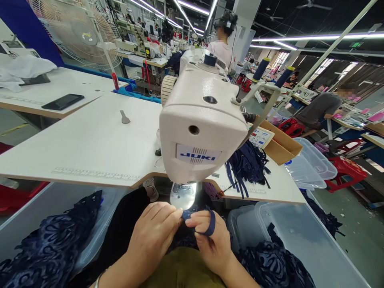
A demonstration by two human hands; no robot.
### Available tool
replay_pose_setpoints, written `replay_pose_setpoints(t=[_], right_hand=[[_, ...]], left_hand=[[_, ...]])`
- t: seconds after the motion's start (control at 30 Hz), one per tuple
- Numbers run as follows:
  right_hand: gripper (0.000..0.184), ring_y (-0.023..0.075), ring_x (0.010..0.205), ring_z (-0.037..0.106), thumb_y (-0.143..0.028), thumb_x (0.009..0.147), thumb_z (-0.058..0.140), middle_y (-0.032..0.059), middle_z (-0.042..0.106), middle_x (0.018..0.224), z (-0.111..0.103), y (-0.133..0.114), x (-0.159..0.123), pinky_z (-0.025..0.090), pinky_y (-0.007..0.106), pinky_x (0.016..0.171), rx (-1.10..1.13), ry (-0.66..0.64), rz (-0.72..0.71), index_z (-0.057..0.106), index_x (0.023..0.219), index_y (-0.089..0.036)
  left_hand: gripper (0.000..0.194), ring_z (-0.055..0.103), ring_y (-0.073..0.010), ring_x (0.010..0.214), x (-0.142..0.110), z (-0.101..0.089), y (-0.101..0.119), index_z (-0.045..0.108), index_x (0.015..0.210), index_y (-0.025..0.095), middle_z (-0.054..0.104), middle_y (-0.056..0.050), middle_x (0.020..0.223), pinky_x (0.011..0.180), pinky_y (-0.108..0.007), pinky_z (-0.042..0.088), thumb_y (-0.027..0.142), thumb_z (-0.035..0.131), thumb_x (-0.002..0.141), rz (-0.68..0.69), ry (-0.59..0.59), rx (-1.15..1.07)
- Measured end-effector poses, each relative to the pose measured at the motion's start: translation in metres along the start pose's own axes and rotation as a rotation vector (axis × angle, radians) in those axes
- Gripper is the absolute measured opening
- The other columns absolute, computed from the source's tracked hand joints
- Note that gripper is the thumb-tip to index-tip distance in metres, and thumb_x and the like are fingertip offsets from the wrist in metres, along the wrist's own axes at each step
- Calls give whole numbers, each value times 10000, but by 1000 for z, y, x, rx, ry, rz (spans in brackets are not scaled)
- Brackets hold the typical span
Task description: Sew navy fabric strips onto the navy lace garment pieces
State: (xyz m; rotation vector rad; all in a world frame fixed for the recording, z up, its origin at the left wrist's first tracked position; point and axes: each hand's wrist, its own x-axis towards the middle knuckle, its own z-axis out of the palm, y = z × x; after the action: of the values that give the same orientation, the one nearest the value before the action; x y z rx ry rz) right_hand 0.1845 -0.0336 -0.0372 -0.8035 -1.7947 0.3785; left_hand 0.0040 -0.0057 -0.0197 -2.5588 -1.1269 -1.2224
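Note:
Both hands are close together in front of the white sewing machine (pixel 204 120), just short of its lit metal plate (pixel 182 197). My left hand (pixel 156 230) is closed, its thumb and forefinger pinching the end of a navy strip beside dark lace. My right hand (pixel 210 240) is closed on the same navy fabric strip (pixel 212 224), which loops over its fingers. Dark navy lace lies beneath the hands in my lap, mostly hidden by them. The needle area is hidden behind the machine head.
A bundle of navy strips (pixel 250 166) lies right of the machine, near a cardboard box (pixel 280 144). Plastic bins with navy lace (pixel 51 240) stand at both sides. A phone (pixel 63 102) and a small grey metal piece (pixel 124 117) lie on the tables. Other people sit or stand farther back.

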Motion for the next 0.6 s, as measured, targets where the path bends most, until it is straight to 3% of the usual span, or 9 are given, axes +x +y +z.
replay_pose_setpoints(t=[0.27,0.6], right_hand=[[190,188,951,690,-137,885,511,67,747,983,0,1,-5,560,330,788,-124,-85,-145,512,1050,-231],[171,194,911,702,-161,910,483,65,751,963,-1,1,-5,567,339,755,-152,-72,-166,510,1058,-242]], left_hand=[[145,598,-156,808,-9,1,-2,598,1001,169,672,-23,834,803,-327,430,120,526,885,-5,44,21],[167,627,-148,799,-10,3,-2,601,1020,181,682,-13,829,822,-323,434,121,539,877,-12,54,58]])
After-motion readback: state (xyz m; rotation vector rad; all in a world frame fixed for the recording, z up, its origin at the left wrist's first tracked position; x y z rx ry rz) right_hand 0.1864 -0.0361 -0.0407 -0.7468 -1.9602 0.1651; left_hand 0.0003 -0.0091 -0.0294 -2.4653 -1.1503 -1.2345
